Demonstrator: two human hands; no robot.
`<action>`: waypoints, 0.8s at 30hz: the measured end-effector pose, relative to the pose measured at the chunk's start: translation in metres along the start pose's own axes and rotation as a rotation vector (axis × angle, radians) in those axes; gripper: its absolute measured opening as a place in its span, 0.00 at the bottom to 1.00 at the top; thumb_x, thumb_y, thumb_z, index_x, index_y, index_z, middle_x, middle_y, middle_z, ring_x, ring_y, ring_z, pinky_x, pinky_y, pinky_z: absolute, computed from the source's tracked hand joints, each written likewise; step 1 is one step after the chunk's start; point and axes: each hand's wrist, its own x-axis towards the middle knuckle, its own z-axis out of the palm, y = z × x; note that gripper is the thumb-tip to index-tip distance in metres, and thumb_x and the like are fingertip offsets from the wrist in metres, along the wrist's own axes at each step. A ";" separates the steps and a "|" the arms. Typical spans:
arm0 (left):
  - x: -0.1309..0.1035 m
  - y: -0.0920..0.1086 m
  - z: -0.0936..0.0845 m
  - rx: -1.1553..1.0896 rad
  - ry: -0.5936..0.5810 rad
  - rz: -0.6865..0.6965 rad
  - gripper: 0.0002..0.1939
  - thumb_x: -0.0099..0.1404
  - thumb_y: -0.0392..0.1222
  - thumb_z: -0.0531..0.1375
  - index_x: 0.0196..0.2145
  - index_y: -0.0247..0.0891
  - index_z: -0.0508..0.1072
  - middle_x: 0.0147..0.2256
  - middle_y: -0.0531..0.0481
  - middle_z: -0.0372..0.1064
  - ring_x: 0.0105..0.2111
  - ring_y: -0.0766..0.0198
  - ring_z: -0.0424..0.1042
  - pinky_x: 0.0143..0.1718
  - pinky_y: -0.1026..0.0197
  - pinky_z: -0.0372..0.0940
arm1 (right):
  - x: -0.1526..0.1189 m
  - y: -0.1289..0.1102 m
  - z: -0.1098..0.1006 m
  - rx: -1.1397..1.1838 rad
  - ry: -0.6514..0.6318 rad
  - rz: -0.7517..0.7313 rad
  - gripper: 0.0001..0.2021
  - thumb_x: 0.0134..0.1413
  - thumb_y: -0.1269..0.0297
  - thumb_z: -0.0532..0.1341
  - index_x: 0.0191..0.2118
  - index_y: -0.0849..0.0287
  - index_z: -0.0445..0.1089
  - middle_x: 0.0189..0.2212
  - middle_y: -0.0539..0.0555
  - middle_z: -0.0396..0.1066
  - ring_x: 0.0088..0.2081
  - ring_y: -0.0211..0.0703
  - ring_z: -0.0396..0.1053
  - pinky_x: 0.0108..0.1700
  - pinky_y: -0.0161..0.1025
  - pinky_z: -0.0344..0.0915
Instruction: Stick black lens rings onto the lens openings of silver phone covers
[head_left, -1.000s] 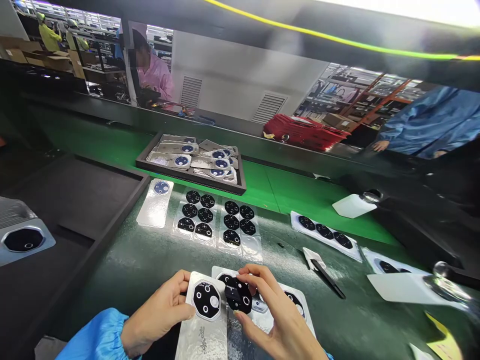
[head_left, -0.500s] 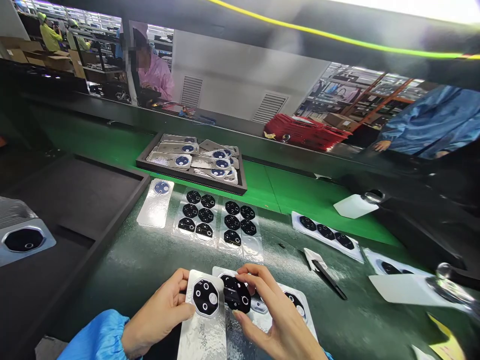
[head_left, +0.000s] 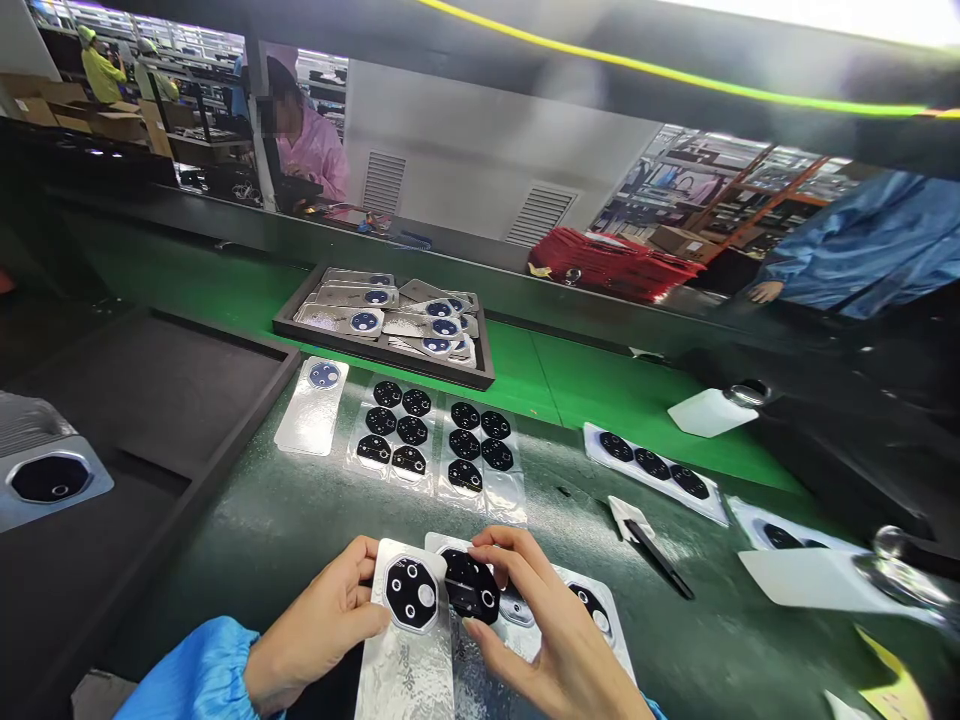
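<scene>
We have the black octagonal piece [head_left: 474, 590] in the right hand [head_left: 559, 635], pinched at its edge, thumb below, fingers above. Looks thin, stiff, light; glossy, so probably slippery and easy to scratch or smudge. We'd take it by the rim, off the face. Left hand [head_left: 322, 615] grasps a silver plate [head_left: 409, 675] by its left edge, thumb on the front beside the black octagon. Also looks light and stiff; edge hold suits it. Black piece sits just right of that plate; can't tell if they touch. Below the right hand: more silver plates [head_left: 619, 640], partly hidden. Ahead of both hands on the tabletop [head_left: 270, 510]: two clear sheets [head_left: 504, 496] of black octagons. Right of the right hand: slim black tool [head_left: 660, 560]. Farthest ahead: dark tray [head_left: 442, 371] of silver plates.
</scene>
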 end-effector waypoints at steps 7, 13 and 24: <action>0.001 -0.003 0.000 -0.025 -0.020 0.015 0.17 0.56 0.30 0.58 0.44 0.40 0.65 0.45 0.48 0.69 0.39 0.62 0.71 0.44 0.56 0.63 | 0.005 -0.005 0.008 0.063 -0.009 -0.019 0.20 0.52 0.72 0.59 0.51 0.55 0.59 0.47 0.57 0.64 0.42 0.43 0.70 0.39 0.39 0.72; 0.001 -0.002 0.002 -0.019 -0.039 0.031 0.16 0.57 0.30 0.58 0.43 0.40 0.64 0.44 0.49 0.68 0.38 0.63 0.70 0.42 0.59 0.62 | 0.012 -0.014 0.024 0.103 -0.071 -0.041 0.26 0.45 0.76 0.60 0.52 0.55 0.59 0.50 0.57 0.63 0.48 0.46 0.68 0.46 0.41 0.70; 0.002 -0.003 0.001 -0.042 -0.072 0.064 0.15 0.57 0.30 0.59 0.42 0.41 0.66 0.46 0.50 0.67 0.37 0.66 0.70 0.46 0.57 0.62 | 0.018 -0.018 0.029 0.137 -0.139 -0.042 0.27 0.43 0.78 0.61 0.52 0.56 0.60 0.50 0.58 0.63 0.48 0.48 0.68 0.48 0.42 0.69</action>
